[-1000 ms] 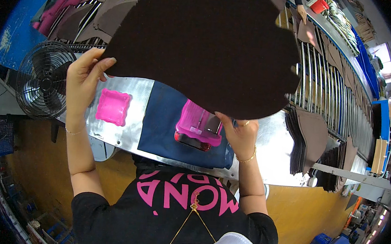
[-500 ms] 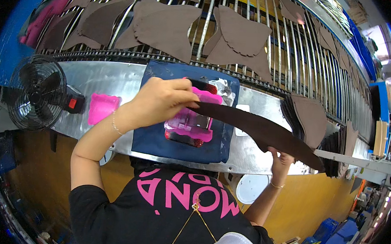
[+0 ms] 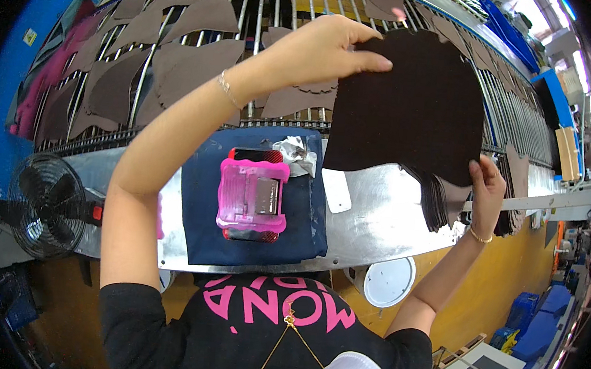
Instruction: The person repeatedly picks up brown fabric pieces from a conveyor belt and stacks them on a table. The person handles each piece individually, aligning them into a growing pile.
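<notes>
A dark brown cut leather piece [image 3: 409, 110] hangs in both hands, spread out above the far side of the bench. My left hand [image 3: 337, 49] grips its upper left edge between thumb and fingers. At the lower right corner, my right hand [image 3: 487, 189] pinches it. Below and left of the piece, a pink box-shaped device [image 3: 239, 194] with black and red ends sits on a dark blue pad [image 3: 201, 239]. Beside the right hand stands a stack of similar brown pieces [image 3: 436, 206], partly hidden behind the held one.
Beyond the bench, a conveyor of metal rods [image 3: 256, 29] carries several brown pieces [image 3: 116, 84]. A black fan [image 3: 48, 200] stands at the left. On the metal bench [image 3: 370, 211] lies a white card [image 3: 337, 190]. A pale bar [image 3: 544, 203] crosses at the right.
The leather piece has swung up and away from above the pink device, turning its broad face toward me. Both hands still hold it; the left went far and right, the right moved right and away.
</notes>
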### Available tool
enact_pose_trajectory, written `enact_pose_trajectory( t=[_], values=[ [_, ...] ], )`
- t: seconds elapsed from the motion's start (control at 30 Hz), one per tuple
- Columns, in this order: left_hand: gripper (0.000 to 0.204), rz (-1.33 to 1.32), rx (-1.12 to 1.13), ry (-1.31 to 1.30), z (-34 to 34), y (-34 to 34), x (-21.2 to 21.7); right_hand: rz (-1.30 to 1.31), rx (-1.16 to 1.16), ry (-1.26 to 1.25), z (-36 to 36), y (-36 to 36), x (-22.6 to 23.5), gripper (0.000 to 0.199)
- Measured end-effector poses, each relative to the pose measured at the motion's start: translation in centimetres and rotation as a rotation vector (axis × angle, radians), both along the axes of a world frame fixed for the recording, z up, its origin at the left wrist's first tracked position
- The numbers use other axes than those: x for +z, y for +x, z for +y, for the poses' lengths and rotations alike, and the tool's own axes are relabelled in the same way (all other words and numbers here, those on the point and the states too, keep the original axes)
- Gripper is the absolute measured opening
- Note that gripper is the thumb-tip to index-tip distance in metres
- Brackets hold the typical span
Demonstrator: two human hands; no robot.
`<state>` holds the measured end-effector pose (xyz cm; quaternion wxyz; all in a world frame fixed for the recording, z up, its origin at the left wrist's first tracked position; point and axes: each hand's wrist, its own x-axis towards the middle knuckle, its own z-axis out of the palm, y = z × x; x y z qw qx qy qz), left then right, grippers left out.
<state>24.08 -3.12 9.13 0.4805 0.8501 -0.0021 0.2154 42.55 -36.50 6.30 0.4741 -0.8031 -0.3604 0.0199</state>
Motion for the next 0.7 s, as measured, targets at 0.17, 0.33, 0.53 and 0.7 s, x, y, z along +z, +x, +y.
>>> enact_pose_trajectory(
  t=[0.17,0.33,0.53,0.7],
  values=[
    [0.039,0.129,0.104,-0.389,4.5,3.6,-4.8,-0.181,-0.438,-0.077,-3.5,3.8,-4.6,0.033],
    [0.045,0.147,0.278,-1.031,6.9,4.5,-13.8,-0.297,-0.857,-0.577,-10.7,7.7,-16.0,0.050],
    [0.058,0.229,0.336,-1.263,8.2,6.9,-22.4,-0.108,-0.976,-0.617,-12.1,7.7,-20.3,0.057],
    [0.062,0.268,0.336,-1.255,10.2,7.1,-25.4,-0.033,-1.038,-0.646,-11.1,8.2,-19.8,0.057]
  ],
)
